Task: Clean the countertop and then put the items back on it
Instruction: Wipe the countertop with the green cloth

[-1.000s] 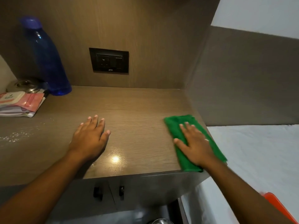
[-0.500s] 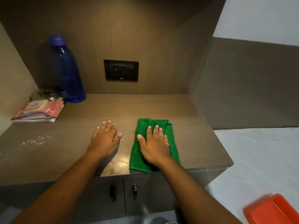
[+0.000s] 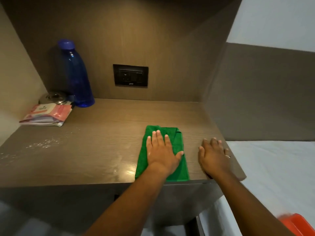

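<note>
Low centre of frame, my left hand (image 3: 162,153) presses flat, fingers spread, on the green cloth (image 3: 177,169): I judge it soft, light, best palmed; right hand (image 3: 214,158) rests fingers straight on the countertop (image 3: 95,147).

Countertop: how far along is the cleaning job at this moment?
Done: little that shows; the countertop near the front has a wet sheen. In hand: the left hand presses the green cloth flat, while the right hand rests beside it. Left: white specks at the left, and the blue bottle, packets and metal lid sit uncleared.
</note>
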